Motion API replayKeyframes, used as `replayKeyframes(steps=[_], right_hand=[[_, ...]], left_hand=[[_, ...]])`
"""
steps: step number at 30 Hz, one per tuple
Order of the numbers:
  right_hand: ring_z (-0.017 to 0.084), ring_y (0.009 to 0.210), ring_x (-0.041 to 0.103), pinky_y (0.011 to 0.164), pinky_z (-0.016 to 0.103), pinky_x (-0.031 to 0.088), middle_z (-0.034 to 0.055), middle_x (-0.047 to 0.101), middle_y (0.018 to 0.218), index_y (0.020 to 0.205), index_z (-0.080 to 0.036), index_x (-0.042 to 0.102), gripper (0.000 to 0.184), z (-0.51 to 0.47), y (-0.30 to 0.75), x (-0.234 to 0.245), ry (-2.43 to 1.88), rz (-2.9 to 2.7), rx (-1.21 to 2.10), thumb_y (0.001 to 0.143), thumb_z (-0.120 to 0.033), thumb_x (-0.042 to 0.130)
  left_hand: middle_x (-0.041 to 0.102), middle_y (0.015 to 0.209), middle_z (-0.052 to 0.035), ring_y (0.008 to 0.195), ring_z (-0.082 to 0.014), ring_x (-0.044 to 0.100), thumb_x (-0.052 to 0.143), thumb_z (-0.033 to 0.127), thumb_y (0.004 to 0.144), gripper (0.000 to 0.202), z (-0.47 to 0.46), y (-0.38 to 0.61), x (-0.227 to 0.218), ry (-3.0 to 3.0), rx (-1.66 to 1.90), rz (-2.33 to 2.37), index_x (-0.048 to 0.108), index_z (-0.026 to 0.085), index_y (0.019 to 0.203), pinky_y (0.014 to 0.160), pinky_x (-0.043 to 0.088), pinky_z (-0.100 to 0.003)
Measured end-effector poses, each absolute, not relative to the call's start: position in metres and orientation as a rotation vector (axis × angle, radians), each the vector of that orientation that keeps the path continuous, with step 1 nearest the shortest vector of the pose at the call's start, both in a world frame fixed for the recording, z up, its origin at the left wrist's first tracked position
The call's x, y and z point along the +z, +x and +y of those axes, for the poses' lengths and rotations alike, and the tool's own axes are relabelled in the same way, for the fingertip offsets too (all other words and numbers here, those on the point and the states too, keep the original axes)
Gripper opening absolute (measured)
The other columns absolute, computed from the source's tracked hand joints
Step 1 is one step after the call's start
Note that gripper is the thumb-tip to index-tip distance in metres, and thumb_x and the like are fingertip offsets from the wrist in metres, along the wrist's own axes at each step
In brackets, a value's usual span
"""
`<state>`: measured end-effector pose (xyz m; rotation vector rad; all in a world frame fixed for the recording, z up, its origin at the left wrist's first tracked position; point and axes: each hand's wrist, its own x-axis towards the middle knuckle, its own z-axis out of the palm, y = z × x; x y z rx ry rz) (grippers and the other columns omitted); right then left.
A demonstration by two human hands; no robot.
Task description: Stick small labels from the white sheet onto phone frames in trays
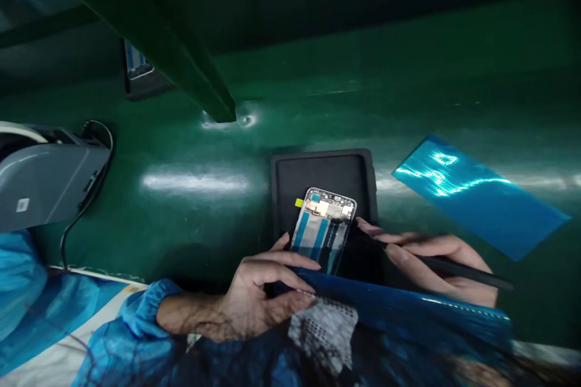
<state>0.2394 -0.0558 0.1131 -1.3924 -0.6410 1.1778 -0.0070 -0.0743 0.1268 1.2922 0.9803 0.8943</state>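
Observation:
An opened phone (323, 233) with its circuit board and blue strips exposed lies tilted in a black tray (276, 193). My left hand (258, 290) is at its lower left, with fingers reaching over the phone's lower part. Between its thumb and fingers is the edge of a dark blue film sheet (408, 308), which spreads right across the front. A grey perforated patch (324, 326) shows below the thumb. My right hand (440, 260) grips a slim black tool (472, 272) right of the phone; the tool's tip is lost against the dark tray.
A shiny blue sheet (481, 193) lies on the green table (204, 217) at the right. A grey machine (49, 181) with a black cable stands at the left. A green post (181, 60) rises behind, near another phone (138, 63). A blue sleeve (20, 284) shows far left.

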Motion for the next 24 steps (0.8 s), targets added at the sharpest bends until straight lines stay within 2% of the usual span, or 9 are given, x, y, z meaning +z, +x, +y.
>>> replayKeyframes(steps=[4,6,8,11,14,16,18,20,24], right_hand=[[0.023,0.085,0.088,0.093,0.036,0.075,-0.0018,0.086,0.083,0.074,-0.028,0.077,0.03,-0.044,0.232,0.109,-1.409,-0.661,1.223,0.071,-0.038,0.106],[0.024,0.083,0.088,0.088,0.033,0.075,0.0002,0.086,0.08,0.071,-0.027,0.077,0.032,-0.033,0.23,0.103,-1.35,-0.677,1.272,0.07,-0.04,0.106],[0.024,0.084,0.088,0.09,0.035,0.075,0.0007,0.085,0.077,0.069,-0.027,0.077,0.033,-0.022,0.23,0.1,-1.3,-0.736,1.259,0.069,-0.043,0.106],[0.019,0.078,0.085,0.086,0.03,0.074,-0.0011,0.084,0.073,0.066,-0.028,0.075,0.037,-0.007,0.235,0.099,-1.346,-0.797,1.108,0.063,-0.043,0.109],[0.016,0.068,0.081,0.074,0.026,0.069,-0.0019,0.081,0.069,0.064,-0.026,0.074,0.038,0.0,0.24,0.098,-1.42,-0.762,1.05,0.056,-0.035,0.11],[0.017,0.068,0.081,0.072,0.025,0.067,-0.003,0.079,0.066,0.064,-0.025,0.073,0.035,-0.001,0.243,0.097,-1.429,-0.74,1.064,0.056,-0.027,0.107],[0.017,0.068,0.08,0.069,0.025,0.065,-0.0042,0.078,0.066,0.066,-0.026,0.073,0.03,-0.006,0.244,0.094,-1.429,-0.778,1.069,0.061,-0.023,0.103],[0.017,0.07,0.08,0.068,0.025,0.063,-0.0043,0.079,0.068,0.069,-0.026,0.074,0.026,-0.011,0.244,0.092,-1.442,-0.87,1.071,0.067,-0.02,0.099],[0.016,0.072,0.081,0.073,0.025,0.064,-0.0046,0.079,0.067,0.071,-0.026,0.074,0.023,-0.015,0.246,0.09,-1.48,-1.007,1.021,0.072,-0.016,0.094]], left_hand=[[0.09,0.121,0.0006,0.109,-0.0249,0.088,0.095,0.024,0.087,0.029,-0.082,-0.003,0.12,1.188,0.928,1.028,0.09,0.04,0.11,0.133,0.054,-0.046],[0.09,0.12,0.0005,0.108,-0.0259,0.088,0.095,0.023,0.087,0.03,-0.086,-0.003,0.117,1.178,0.942,1.029,0.089,0.041,0.111,0.133,0.054,-0.049],[0.09,0.12,-0.0009,0.106,-0.0272,0.089,0.094,0.022,0.086,0.035,-0.09,-0.004,0.114,1.219,0.973,1.018,0.088,0.042,0.115,0.135,0.051,-0.052],[0.09,0.119,-0.0034,0.102,-0.0278,0.089,0.093,0.023,0.086,0.042,-0.089,-0.006,0.11,1.351,1.057,0.982,0.085,0.042,0.123,0.14,0.043,-0.053],[0.089,0.121,-0.0099,0.101,-0.0262,0.089,0.09,0.017,0.087,0.038,-0.074,-0.005,0.105,1.529,1.086,0.844,0.084,0.032,0.121,0.138,0.045,-0.044],[0.089,0.119,-0.0137,0.1,-0.0248,0.09,0.085,0.011,0.088,0.028,-0.062,-0.001,0.098,1.656,1.077,0.709,0.085,0.026,0.111,0.134,0.051,-0.036],[0.089,0.116,-0.0109,0.098,-0.022,0.09,0.081,0.013,0.092,0.016,-0.051,0.004,0.09,1.755,1.037,0.598,0.086,0.027,0.097,0.13,0.053,-0.029],[0.089,0.118,-0.0048,0.098,-0.018,0.089,0.081,0.019,0.095,0.014,-0.046,0.009,0.083,1.83,0.905,0.54,0.086,0.03,0.088,0.128,0.053,-0.023],[0.086,0.129,0.0033,0.107,-0.0081,0.087,0.076,0.029,0.103,0.013,-0.044,0.012,0.075,2.024,0.714,0.511,0.087,0.03,0.096,0.13,0.047,-0.02]])
